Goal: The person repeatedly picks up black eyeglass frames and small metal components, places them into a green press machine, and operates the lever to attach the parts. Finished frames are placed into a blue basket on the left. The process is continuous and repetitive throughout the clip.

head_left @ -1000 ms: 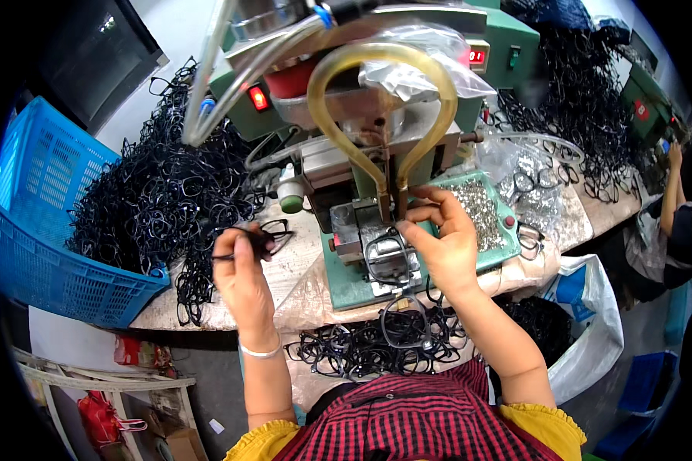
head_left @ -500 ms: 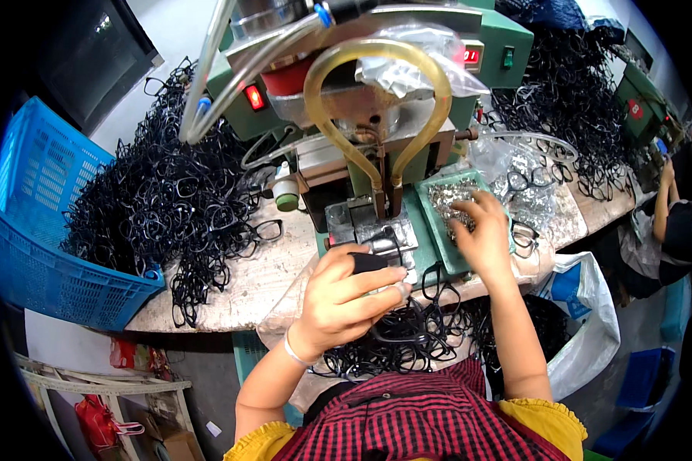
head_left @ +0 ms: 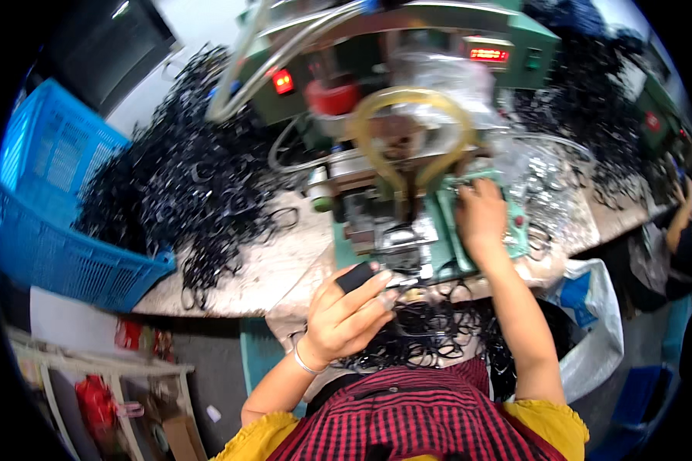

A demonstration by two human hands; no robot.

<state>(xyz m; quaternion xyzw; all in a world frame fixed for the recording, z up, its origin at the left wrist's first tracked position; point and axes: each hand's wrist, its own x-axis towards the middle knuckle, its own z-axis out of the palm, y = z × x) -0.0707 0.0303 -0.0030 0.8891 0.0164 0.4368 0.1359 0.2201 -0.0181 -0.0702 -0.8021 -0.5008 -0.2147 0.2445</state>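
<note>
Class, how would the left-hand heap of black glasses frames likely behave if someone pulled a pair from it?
The heap of glasses frames would probably snag, since its thin loops look tangled. Each pair is likely light, being mostly slim rim. Some might slide down onto the table, as the heap slopes towards its edges.

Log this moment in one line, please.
left hand: near metal plate, grip unclear | right hand: at tray, fingertips blurred | crate: left of glasses heap
</note>
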